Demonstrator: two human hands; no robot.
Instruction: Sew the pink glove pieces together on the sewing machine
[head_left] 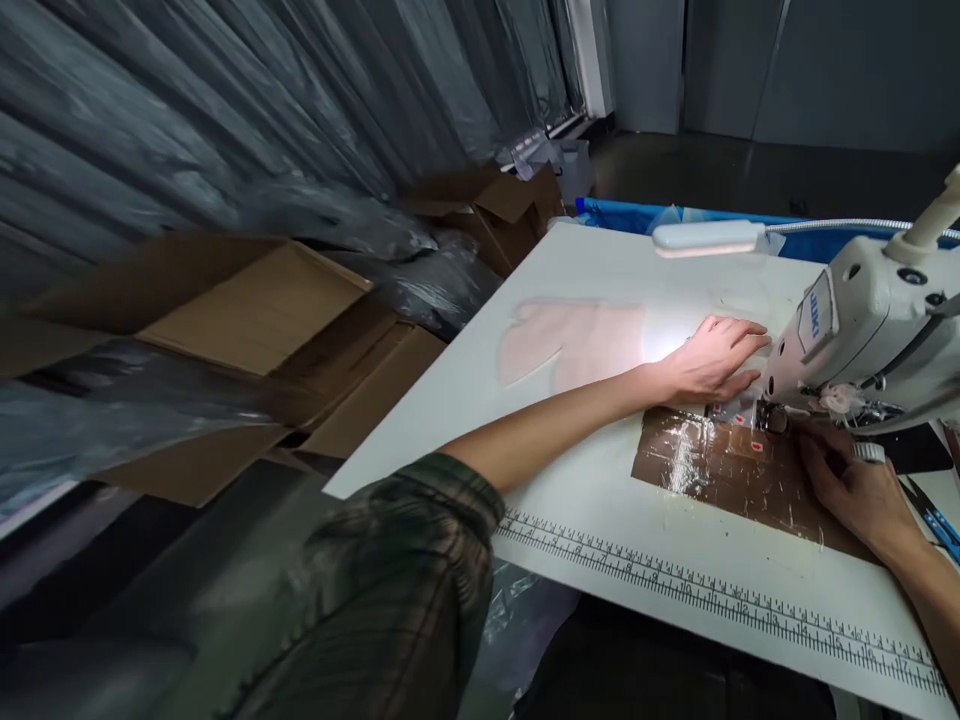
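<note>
My left hand (716,360) lies with fingers stretched out beside the head of a white sewing machine (862,310). Just below its fingertips is a small clear piece with red marks (739,408), close to the presser foot (772,417). On the other side of the foot, my right hand (855,485) has its fingers curled together, and what they hold, if anything, is hidden. A ridged silvery piece (868,453) shows at that hand. Brown shiny sheeting (697,455) covers the machine bed under both hands. Pale pink sheer pieces (592,340) lie left of my left hand.
A printed ruler (675,585) runs along the front edge of the white table (465,400). Blue-handled snips (937,520) lie at the right. A lamp (709,238) hangs over the back. Open cardboard boxes (255,300) and plastic sheeting stand left of the table.
</note>
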